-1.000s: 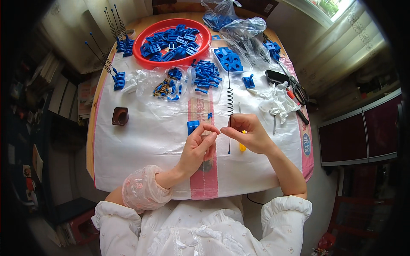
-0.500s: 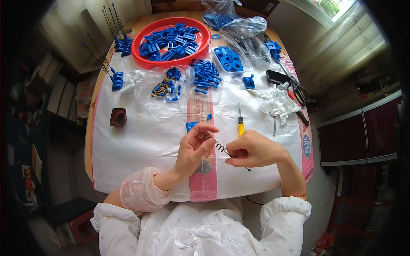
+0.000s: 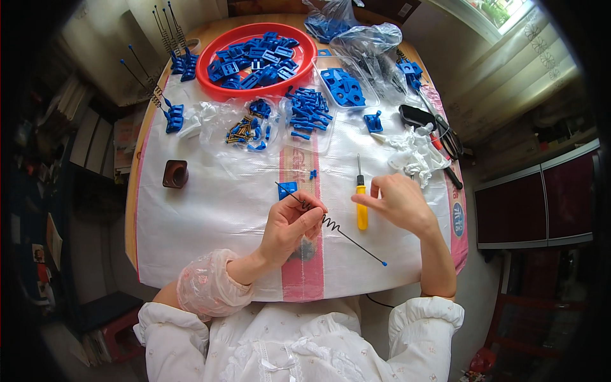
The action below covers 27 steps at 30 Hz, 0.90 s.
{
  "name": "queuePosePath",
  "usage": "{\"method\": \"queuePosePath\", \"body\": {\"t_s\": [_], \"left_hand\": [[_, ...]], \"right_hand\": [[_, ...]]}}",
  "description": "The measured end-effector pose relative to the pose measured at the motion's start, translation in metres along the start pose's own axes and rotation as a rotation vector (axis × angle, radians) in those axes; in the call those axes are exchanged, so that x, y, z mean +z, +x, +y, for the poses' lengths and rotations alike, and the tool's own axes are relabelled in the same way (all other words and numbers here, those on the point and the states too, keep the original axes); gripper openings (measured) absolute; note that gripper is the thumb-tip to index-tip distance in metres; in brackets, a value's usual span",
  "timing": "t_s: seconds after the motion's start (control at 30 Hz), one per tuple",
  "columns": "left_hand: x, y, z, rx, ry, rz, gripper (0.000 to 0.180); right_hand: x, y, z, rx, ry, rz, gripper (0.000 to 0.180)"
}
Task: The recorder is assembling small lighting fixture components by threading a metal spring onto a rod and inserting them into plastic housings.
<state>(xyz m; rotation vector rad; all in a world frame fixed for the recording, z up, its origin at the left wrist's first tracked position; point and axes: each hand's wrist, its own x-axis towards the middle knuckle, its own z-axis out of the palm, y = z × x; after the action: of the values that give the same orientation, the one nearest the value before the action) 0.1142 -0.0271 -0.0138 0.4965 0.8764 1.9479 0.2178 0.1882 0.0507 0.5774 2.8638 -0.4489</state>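
My left hand [image 3: 291,228] pinches a black coiled spring wire [image 3: 331,223]. Its straight end slants down to the right and carries a small blue tip; the other end sticks out above my fingers. Beyond that hand lies a blue plastic plate [image 3: 287,189], with tiny blue pieces [image 3: 313,174] a little farther off. My right hand [image 3: 400,200] hovers with thumb and fingers apart, holding nothing I can see. It is nearest to a screwdriver [image 3: 361,207] with a yellow and black handle, which lies pointing away from me.
A red basin [image 3: 202,79] of blue parts stands at the back. Nearer are a bag of brass-coloured screws [image 3: 240,134], blue levers [image 3: 309,111] and a clear box [image 3: 375,102]. Crumpled white plastic [image 3: 420,153], scissors [image 3: 450,140], a brown cup [image 3: 175,174] and assembled spring pieces [image 3: 174,119] sit around.
My right hand has let go of the spring wire and moved up and to the right, its fingers opening. My left hand still holds the wire, whose blue-tipped end now shows fully.
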Motion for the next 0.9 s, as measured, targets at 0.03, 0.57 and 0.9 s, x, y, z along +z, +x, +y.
{"method": "queuePosePath", "body": {"t_s": [0.03, 0.57, 0.9], "left_hand": [[0.0, 0.0, -0.001, 0.0, -0.015, 0.005, 0.007], [0.003, -0.001, 0.002, -0.012, 0.058, 0.025, 0.007], [0.0, 0.0, 0.003, 0.009, 0.086, 0.073, 0.006]], "right_hand": [[0.007, 0.001, 0.0, 0.012, 0.008, 0.013, 0.04], [0.048, 0.049, 0.006, 0.029, -0.163, 0.644, 0.03], [0.034, 0.029, -0.008, -0.07, -0.103, 0.676, 0.024]]}}
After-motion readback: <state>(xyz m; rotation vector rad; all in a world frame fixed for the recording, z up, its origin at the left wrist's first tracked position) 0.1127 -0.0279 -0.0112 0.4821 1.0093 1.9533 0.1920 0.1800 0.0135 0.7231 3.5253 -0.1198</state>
